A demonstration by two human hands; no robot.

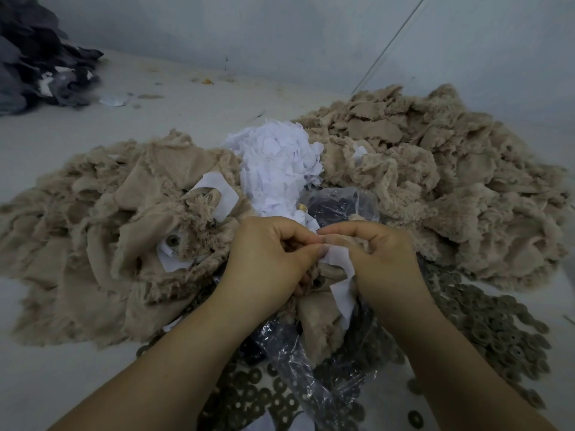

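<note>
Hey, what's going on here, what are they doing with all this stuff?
A person's left hand and right hand pinch a white paper strip lying against a tan plush piece held between them; whether it is going on or coming off cannot be told. Heaps of plush cuttings lie on both sides, a white scrap pile behind, and round washers and a clear plastic bag in front.

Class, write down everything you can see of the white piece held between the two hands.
The white piece is thin and matt, like paper or stiffening cloth, with straight-cut edges. It is bent, running from the fingertips down in a strip over the beige furry fabric beneath it. The left hand presses its thumb on the upper end, and the right hand pinches it from the other side.
</note>
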